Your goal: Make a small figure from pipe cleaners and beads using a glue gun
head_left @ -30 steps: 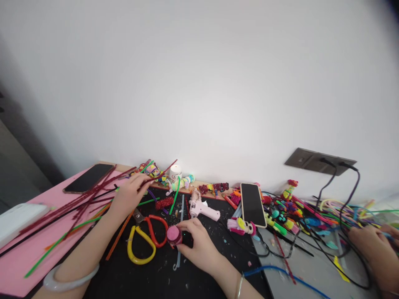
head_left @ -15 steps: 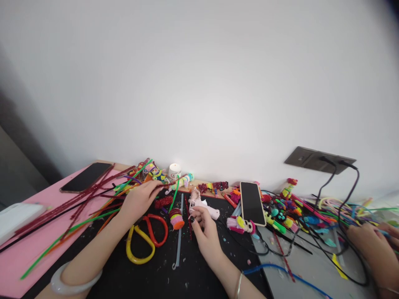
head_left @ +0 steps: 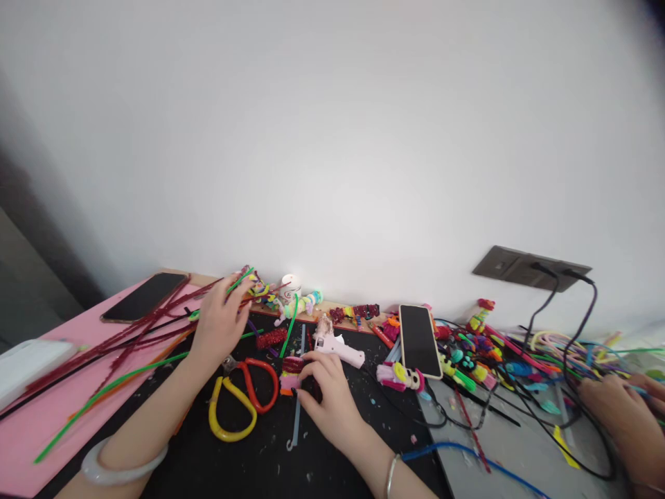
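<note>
My left hand (head_left: 221, 322), fingers spread, hovers over or rests on the bundle of dark red pipe cleaners (head_left: 140, 326); contact under the palm is hidden. A green pipe cleaner (head_left: 114, 389) runs beneath that forearm. With thumb and fingers, my right hand (head_left: 331, 395) grips a small coiled pipe-cleaner piece (head_left: 289, 378) in dark red, pink and orange. Just beyond these fingers lies a pale pink glue gun (head_left: 337, 345). Scissors (head_left: 232, 409) with one yellow and one red handle rest between my forearms. A clear glue stick (head_left: 297, 419) lies beside the coil.
A dark phone (head_left: 145, 296) lies on the pink sheet (head_left: 31, 450) at left. Another phone (head_left: 420, 339) leans near a small pipe-cleaner doll (head_left: 400, 376). Black cables (head_left: 587, 319) hang from the wall socket (head_left: 530, 267). At far right, another person's hands (head_left: 616, 409) work among pipe cleaners.
My left hand has moved left and spread its fingers, off the dark red strand it pinched. My right hand has shifted down-left from beside the glue gun and taken hold of the coiled piece.
</note>
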Tool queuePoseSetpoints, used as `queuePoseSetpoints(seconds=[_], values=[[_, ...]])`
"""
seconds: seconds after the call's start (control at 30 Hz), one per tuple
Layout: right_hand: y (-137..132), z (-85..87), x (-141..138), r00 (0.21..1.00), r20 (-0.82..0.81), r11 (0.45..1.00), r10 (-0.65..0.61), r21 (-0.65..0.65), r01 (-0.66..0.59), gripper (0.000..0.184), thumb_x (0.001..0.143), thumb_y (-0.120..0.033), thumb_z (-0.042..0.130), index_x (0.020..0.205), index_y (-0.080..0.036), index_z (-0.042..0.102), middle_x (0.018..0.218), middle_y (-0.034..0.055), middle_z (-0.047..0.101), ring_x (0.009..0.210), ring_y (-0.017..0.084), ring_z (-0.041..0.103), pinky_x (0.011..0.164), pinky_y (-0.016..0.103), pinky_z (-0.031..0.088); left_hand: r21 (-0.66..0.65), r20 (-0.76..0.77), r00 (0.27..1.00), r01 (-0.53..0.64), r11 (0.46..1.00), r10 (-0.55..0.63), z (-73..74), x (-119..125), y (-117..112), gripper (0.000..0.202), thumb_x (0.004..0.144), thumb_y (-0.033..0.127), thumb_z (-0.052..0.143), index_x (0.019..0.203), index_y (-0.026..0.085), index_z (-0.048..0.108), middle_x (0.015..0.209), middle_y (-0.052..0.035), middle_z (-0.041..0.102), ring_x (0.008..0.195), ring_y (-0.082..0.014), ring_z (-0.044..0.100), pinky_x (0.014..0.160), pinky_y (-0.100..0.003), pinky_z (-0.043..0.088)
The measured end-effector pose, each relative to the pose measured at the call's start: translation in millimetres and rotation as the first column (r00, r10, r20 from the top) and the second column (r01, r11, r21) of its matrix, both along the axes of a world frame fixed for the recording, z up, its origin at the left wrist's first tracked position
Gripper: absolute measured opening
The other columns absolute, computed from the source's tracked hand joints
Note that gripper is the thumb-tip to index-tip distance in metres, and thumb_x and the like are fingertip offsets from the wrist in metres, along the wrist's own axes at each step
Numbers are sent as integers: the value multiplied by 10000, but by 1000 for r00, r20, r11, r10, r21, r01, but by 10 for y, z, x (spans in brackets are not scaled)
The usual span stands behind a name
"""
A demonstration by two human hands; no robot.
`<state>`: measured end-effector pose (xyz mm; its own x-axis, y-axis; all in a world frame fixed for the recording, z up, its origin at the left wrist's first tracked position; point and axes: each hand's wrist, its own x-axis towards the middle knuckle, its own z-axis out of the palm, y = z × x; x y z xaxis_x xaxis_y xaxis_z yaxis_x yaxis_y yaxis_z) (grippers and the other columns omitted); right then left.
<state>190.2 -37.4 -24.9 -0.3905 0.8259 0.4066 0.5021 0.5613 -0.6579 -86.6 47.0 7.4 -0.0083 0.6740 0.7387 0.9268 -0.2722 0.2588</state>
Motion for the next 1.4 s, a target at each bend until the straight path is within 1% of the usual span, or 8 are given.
queuePoseSetpoints(seconds=[0.13,0.2,0.5,0.67,0.8,0.9,0.97,1.4], values=[[-13,-26,-28,999,13,999,32,11,-32,333,826,20,773,1018,-248,727,1453,120,724,1356,335,638,1159,564,515,-65,-90,921,375,925,-380,-99,236,10,306,1108,277,470,1208,234,756,1283,-129,789,1233,-283,708,1147,-468,538],[-14,-34,-38,998,32,999,50,-1,-50,333,833,13,779,1028,-251,728,1506,120,703,1386,343,624,1178,593,498,-156,-143,889,414,897,-435,-169,353,6,327,1103,273,482,1266,224,761,1301,-130,797,1225,-287,707,1078,-452,563],[-6,-6,-65,999,14,999,51,3,-52,532,800,60,732,1241,-229,667,1368,134,717,1320,319,646,1153,534,543,-328,-261,889,284,901,-375,-371,507,-10,354,1100,260,501,1236,280,827,1245,-108,834,1202,-324,699,956,-467,532],[-4,-11,-62,999,11,999,53,0,-53,655,790,56,717,1371,-235,631,1396,138,699,1350,328,633,1179,552,528,-209,-145,915,344,915,-376,-258,418,23,362,1097,312,495,1309,246,781,1303,-127,810,1199,-312,721,1002,-474,562],[-4,-17,-49,999,-4,999,50,-6,-50,668,786,51,709,1373,-261,643,1376,118,710,1331,326,652,1173,552,532,-24,16,996,86,996,-86,-132,110,102,396,1085,318,454,1334,194,736,1335,-180,775,1247,-337,701,1105,-500,541],[-3,-13,-42,999,-13,999,51,-11,-51,654,784,50,703,1355,-263,651,1368,114,714,1324,324,653,1171,547,534,-127,-6,994,-111,986,111,-130,-163,149,445,1050,375,495,1389,185,711,1415,-193,749,1246,-379,694,1073,-518,542],[-1,-15,-39,998,-21,999,53,-10,-53,639,787,50,695,1345,-257,652,1366,116,714,1326,320,650,1168,538,537,-236,-42,989,-148,960,142,-157,-286,166,390,1042,363,483,1184,183,799,1236,-177,821,1165,-386,725,1011,-489,558],[18,-47,-45,960,-251,988,-126,59,145,432,899,-58,575,1274,-247,680,1327,120,726,1294,292,667,1155,469,525,-198,32,999,37,980,-31,-143,-260,154,378,1059,342,494,1151,158,812,1124,-159,858,1069,-339,786,1007,-444,566]])
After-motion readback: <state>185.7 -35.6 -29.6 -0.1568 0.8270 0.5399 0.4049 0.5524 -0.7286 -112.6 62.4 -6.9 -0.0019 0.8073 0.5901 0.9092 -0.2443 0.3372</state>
